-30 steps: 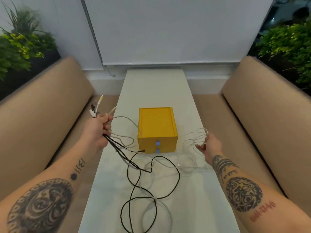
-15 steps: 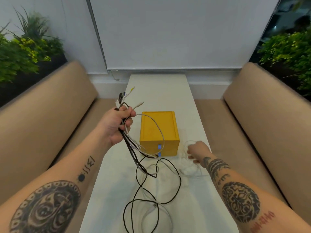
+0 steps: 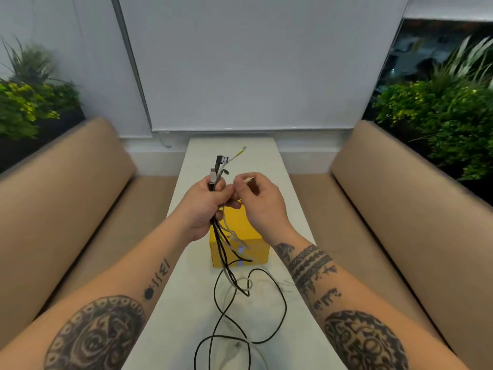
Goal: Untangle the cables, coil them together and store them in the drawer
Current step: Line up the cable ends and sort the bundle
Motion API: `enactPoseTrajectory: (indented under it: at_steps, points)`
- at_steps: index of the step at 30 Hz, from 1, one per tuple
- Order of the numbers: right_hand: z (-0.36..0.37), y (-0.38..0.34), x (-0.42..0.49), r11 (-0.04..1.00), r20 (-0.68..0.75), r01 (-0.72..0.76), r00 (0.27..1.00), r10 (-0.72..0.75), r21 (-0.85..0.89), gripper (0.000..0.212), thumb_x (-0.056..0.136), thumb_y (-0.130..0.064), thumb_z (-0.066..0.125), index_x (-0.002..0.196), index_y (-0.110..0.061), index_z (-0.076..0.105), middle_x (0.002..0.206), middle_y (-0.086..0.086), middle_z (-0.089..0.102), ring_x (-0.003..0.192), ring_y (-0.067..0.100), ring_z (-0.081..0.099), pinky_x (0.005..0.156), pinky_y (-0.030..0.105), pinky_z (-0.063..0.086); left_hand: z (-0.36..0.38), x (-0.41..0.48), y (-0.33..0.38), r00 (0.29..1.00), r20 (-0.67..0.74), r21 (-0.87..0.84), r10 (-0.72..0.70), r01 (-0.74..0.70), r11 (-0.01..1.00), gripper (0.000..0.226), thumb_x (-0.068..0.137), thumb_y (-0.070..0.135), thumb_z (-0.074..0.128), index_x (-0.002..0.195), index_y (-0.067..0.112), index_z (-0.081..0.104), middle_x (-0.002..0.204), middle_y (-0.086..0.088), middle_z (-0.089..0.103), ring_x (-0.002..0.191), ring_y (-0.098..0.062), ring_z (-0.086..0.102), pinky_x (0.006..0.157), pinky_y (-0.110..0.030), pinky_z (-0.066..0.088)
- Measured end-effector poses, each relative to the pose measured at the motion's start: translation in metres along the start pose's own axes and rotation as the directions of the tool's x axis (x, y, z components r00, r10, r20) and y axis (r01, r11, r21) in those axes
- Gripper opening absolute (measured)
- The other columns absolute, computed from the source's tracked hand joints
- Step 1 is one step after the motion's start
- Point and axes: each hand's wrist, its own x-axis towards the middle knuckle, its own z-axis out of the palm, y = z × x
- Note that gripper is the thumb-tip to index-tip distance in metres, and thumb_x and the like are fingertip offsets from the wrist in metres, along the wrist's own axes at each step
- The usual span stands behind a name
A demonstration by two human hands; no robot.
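Grip first: left hand [image 3: 202,209] is fisted round a bunch of cable ends [image 3: 217,177]. The plugs stick up out of the top, and a black angled USB plug [image 3: 222,159] is the highest one I can name. Right hand [image 3: 264,204] sits just beside it, thumb and forefinger pinching one pale plug [image 3: 249,179]. My guess is that one joins the bunch next.

From the fist the black cables [image 3: 285,305] and white cables [image 3: 248,284] hang down in front of the yellow drawer box [image 3: 256,249] and trail into crossed loops on the white table [image 3: 298,225]. Drawers look closed, so nothing's stored yet.

Handling-wise I'd guess these are light, floppy and a bit springy, and the thin white ones probably snag easily. So hold near the plugs and feed the length through loosely rather than yanking.

No brand or writing readable on the plugs or box. The drawer fronts just show little bluish tabs [image 3: 241,249].
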Motion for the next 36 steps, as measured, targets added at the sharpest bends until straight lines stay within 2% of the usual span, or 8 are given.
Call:
enactPoseTrajectory:
  at_steps: [4, 8, 12, 16, 23, 27, 33, 36]
  points:
    - [-0.003, -0.007, 0.000, 0.996, 0.002, -0.029, 1.000, 0.029, 0.083, 0.010, 0.098, -0.023, 0.064, 0.090, -0.020, 0.069, 0.071, -0.008, 0.071, 0.068, 0.000, 0.066, 0.062, 0.016, 0.050, 0.005, -0.004, -0.001, 0.999, 0.038, 0.020, 0.005, -0.005, 1.000, 0.038, 0.101, 0.012, 0.058, 0.075, 0.023, 0.033, 0.063, 0.008, 0.067, 0.062, -0.008, 0.068, 0.043, -0.019, 0.028]
    - [-0.019, -0.013, 0.009, 0.973, 0.002, -0.092, 0.996, 0.094, 0.211, 0.016, 0.101, -0.027, 0.059, 0.091, -0.017, 0.066, 0.079, -0.004, 0.074, 0.081, 0.012, 0.071, 0.070, 0.025, 0.049, 0.000, -0.004, 0.007, 0.997, 0.073, 0.072, -0.034, 0.029, 0.997, 0.020, 0.098, 0.035, 0.061, 0.098, 0.018, 0.051, 0.103, -0.004, 0.078, 0.094, -0.022, 0.076, 0.056, -0.026, 0.053]
    - [-0.037, -0.028, 0.017, 0.851, 0.105, -0.172, 0.985, 0.138, 0.496, 0.017, 0.102, -0.029, 0.056, 0.107, -0.016, 0.064, 0.068, -0.004, 0.060, 0.059, 0.016, 0.062, 0.064, 0.032, 0.054, -0.010, -0.004, 0.007, 0.993, 0.063, 0.163, -0.104, 0.092, 0.982, 0.036, 0.098, 0.049, 0.055, 0.112, 0.016, 0.054, 0.099, -0.007, 0.078, 0.085, -0.029, 0.076, 0.058, -0.030, 0.053]
    - [-0.036, -0.036, 0.014, 0.882, 0.204, -0.256, 0.961, 0.187, 0.395, 0.020, 0.099, -0.030, 0.061, 0.111, -0.015, 0.067, 0.073, -0.004, 0.060, 0.047, 0.010, 0.048, 0.046, 0.024, 0.039, -0.010, -0.004, 0.003, 0.998, 0.002, 0.185, -0.068, 0.066, 0.980, 0.041, 0.095, 0.056, 0.053, 0.091, 0.016, 0.049, 0.069, -0.004, 0.060, 0.048, -0.014, 0.049, 0.045, -0.023, 0.033]
    - [0.003, -0.036, 0.001, 0.969, 0.115, -0.184, 0.979, 0.167, 0.162, 0.020, 0.094, -0.026, 0.070, 0.107, -0.014, 0.062, 0.075, 0.001, 0.072, 0.048, 0.011, 0.059, 0.044, 0.023, 0.042, 0.007, -0.001, 0.007, 0.996, -0.011, -0.070, -0.086, 0.085, 0.994, 0.068, 0.088, 0.080, 0.027, 0.071, 0.017, 0.048, 0.056, 0.000, 0.044, 0.044, -0.012, 0.030, 0.039, -0.022, 0.023]
    - [0.016, -0.031, -0.001, 0.987, 0.021, -0.124, 0.992, 0.122, 0.104, 0.012, 0.099, -0.024, 0.061, 0.106, -0.015, 0.065, 0.075, 0.003, 0.070, 0.052, 0.010, 0.061, 0.049, 0.022, 0.051, 0.009, 0.001, 0.003, 0.997, 0.018, -0.106, -0.076, 0.078, 0.991, 0.068, 0.097, 0.073, 0.025, 0.072, 0.017, 0.053, 0.057, 0.000, 0.043, 0.047, -0.013, 0.032, 0.046, -0.025, 0.026]
    - [0.025, -0.027, -0.005, 0.986, -0.042, -0.096, 0.994, 0.102, 0.136, 0.013, 0.102, -0.022, 0.054, 0.111, -0.020, 0.064, 0.081, 0.001, 0.067, 0.049, 0.011, 0.058, 0.050, 0.028, 0.052, 0.005, 0.001, -0.004, 1.000, 0.011, -0.125, 0.019, -0.017, 0.992, 0.038, 0.101, 0.021, 0.037, 0.124, -0.004, 0.054, 0.090, -0.013, 0.047, 0.059, -0.016, 0.037, 0.052, -0.029, 0.032]
    - [0.026, -0.028, -0.002, 0.981, -0.079, -0.090, 0.991, 0.104, 0.173, 0.013, 0.101, -0.023, 0.056, 0.111, -0.020, 0.064, 0.084, 0.000, 0.069, 0.049, 0.010, 0.059, 0.050, 0.026, 0.051, 0.009, -0.001, -0.003, 0.997, -0.047, -0.101, 0.068, -0.073, 0.992, 0.026, 0.108, 0.021, 0.038, 0.118, 0.002, 0.054, 0.084, -0.012, 0.051, 0.059, -0.013, 0.040, 0.055, -0.029, 0.033]
